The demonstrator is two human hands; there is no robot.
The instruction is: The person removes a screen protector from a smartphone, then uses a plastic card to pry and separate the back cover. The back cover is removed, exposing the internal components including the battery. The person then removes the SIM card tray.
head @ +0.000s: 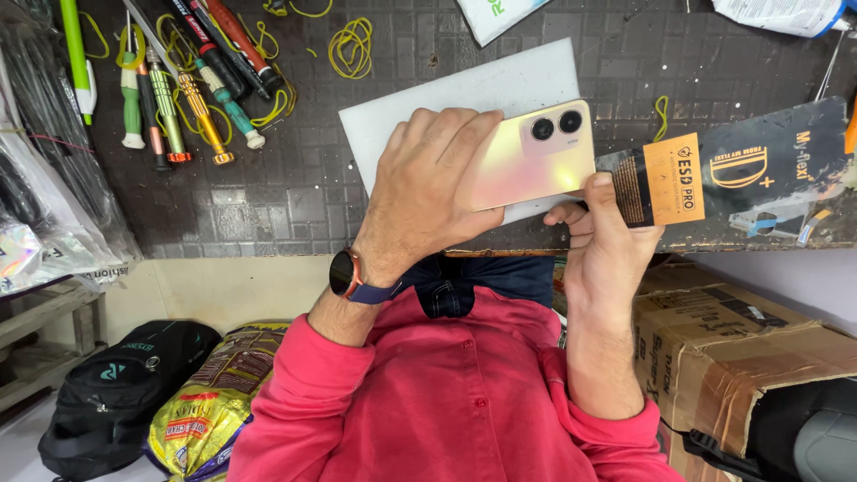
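Left hand (428, 192): closed over phone (536, 152), gold back up w/ two lenses, held above white pad (464, 94) at bench edge. Right hand (603, 245): pinching black-orange packet (732, 174) beside phone. Screwdrivers (183, 89) well apart; dark mat (268, 187) between.

A gold, iridescent phone (536, 156) — back up (two round lenses showing) — held level above a white pad (464, 98).
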